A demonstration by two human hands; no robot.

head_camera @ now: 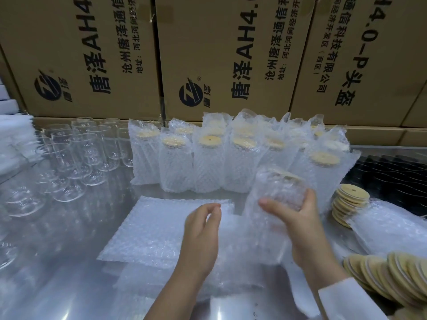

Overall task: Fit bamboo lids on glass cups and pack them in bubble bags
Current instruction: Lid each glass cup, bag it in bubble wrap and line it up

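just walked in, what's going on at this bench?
A person is packing lidded glass cups into bubble bags. The right hand grips a bagged cup, tilted, lid on. The left hand hovers over the stack of flat bubble bags; whether it pinches anything is unclear. Behind stand packed cups in a row, bare glass cups wait at left, loose bamboo lids lie at right.
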